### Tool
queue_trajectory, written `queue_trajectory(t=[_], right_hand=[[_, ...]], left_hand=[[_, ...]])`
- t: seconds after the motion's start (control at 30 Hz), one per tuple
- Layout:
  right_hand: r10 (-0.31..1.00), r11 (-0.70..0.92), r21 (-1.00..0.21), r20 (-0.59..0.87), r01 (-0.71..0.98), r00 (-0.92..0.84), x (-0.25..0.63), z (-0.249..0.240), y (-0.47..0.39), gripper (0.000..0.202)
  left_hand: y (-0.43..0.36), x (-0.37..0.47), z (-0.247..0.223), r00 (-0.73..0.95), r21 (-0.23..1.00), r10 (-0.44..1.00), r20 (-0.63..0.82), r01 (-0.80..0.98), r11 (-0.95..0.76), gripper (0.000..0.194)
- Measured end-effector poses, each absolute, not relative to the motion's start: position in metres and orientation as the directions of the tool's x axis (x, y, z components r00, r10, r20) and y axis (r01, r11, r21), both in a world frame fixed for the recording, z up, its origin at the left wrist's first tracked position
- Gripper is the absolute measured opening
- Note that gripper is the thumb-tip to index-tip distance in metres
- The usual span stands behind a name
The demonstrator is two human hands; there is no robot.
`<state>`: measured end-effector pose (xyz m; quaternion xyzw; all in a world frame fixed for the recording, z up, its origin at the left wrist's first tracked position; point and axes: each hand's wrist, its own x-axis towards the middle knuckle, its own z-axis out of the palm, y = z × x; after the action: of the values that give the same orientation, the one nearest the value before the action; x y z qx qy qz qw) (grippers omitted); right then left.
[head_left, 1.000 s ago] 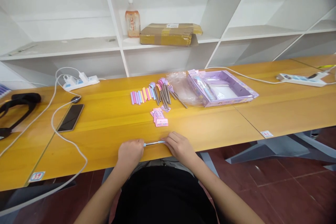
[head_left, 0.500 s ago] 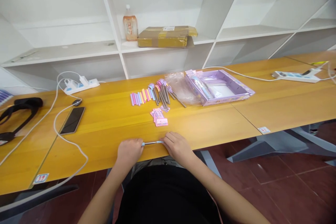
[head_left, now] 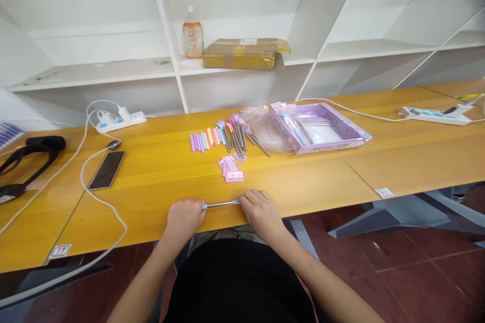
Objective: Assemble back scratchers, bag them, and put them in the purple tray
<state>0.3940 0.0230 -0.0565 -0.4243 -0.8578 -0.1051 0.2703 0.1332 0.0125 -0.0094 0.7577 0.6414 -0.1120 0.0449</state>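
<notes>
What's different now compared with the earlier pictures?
The left hand and right hand have drawn slightly apart sideways, baring more of the metal rod between them. Neither has let go. The colored sticks, pink cards and purple box look unmoved.

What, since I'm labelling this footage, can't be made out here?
Head view, all of these:
- One end of the thin metal rod with light-blue parts: hidden in the left hand.
- Its other end: covered by the right hand.
- Print on the pink cards: too small.
- Contents of the cardboard box: hidden by its sides and top.
- Rest of the black strap-like object: cut off by the left edge.
</notes>
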Motion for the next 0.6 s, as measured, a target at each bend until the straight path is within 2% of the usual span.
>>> queue_trajectory(t=[0.1, 0.2, 0.33, 0.47, 0.6], right_hand=[[0.7, 0.578, -0.03, 0.533, 0.815, -0.476, 0.425, -0.055, 0.034, 0.018], [0.695, 0.583, -0.008, 0.523, 0.812, -0.494, 0.474, -0.058, 0.044, 0.019], [0.736, 0.501, -0.008, 0.531, 0.865, -0.421, 0.559, -0.067, 0.054, 0.023], [0.758, 0.44, -0.06, 0.559, 0.896, -0.335, 0.618, -0.076, 0.058, 0.02], [0.791, 0.326, -0.084, 0.57, 0.942, -0.223, 0.619, -0.082, 0.057, 0.021]], left_hand=[[0.014, 0.109, -0.002, 0.082, -0.098, 0.957, -0.279, 0.989, -0.113, 0.04], [0.013, 0.068, 0.002, 0.047, -0.17, 0.938, -0.344, 0.979, -0.112, 0.043], [0.007, 0.006, 0.001, -0.091, -0.252, 0.935, -0.344, 0.968, 0.002, 0.048], [0.003, -0.025, -0.003, -0.07, -0.241, 0.952, -0.298, 0.971, -0.004, 0.046], [0.005, -0.018, -0.005, -0.112, -0.198, 0.953, -0.281, 0.979, 0.057, 0.04]])
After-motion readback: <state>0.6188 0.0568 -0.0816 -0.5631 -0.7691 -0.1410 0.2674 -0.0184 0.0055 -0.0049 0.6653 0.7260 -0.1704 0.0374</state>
